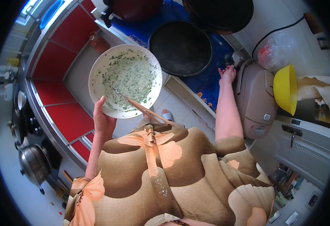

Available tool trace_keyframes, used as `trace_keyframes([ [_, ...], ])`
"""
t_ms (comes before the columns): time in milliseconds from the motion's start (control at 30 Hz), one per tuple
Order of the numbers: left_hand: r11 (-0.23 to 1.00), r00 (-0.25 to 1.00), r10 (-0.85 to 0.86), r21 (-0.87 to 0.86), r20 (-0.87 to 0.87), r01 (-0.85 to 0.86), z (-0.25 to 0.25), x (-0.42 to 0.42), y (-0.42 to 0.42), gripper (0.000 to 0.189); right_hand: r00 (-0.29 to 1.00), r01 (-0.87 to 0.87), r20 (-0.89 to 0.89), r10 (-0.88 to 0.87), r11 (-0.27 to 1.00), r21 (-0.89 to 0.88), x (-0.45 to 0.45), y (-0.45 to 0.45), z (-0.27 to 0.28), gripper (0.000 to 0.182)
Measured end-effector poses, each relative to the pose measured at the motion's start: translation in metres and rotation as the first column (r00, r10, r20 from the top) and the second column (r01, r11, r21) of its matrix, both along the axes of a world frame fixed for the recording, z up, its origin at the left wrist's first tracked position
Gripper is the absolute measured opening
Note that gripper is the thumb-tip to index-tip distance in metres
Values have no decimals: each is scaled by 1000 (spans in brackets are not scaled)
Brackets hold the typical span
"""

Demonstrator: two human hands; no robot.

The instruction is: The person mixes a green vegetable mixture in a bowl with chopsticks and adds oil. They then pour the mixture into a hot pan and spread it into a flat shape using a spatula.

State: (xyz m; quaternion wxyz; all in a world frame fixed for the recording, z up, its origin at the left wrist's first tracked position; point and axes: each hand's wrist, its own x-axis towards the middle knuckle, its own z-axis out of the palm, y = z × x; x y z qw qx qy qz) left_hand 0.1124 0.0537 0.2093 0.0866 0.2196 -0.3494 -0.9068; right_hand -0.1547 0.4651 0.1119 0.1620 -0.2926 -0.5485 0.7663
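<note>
My left hand (104, 121) grips the rim of a white bowl (95, 82), thumb on the near side. Inside the bowl is a pale batter (131, 76) flecked with chopped greens. A pair of wooden chopsticks (146, 108) leans in the bowl, their tips in the batter and their other ends towards my body. My right hand (227, 74) reaches past the rice cooker, its fingers close to a small shiny rounded object (237, 57); whether they hold it is not clear. Between the hands, a round black griddle plate (180, 48) lies on a blue patterned cover (194, 83).
A second round black pan or lid (221, 12) stands behind the griddle plate. Right of my arm are a rice cooker (255, 99), a yellow bowl (285, 89) and a plastic bag (276, 52). Red cabinets (60, 66) and a steel pot (35, 163) are on the left.
</note>
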Motion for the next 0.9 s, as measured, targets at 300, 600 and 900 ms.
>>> trace_keyframes([
  [300,992,989,-119,-61,-88,114,-19,3,-19,47,961,-64,-273,50,997,-43,58,-23,1,26],
  [600,981,975,-191,-42,-115,187,-40,-20,-39,45,876,-241,-405,263,965,107,155,-50,62,26],
  [900,967,962,-254,-26,-103,253,-54,-28,-44,49,747,-589,-153,647,751,299,266,-73,154,31],
])
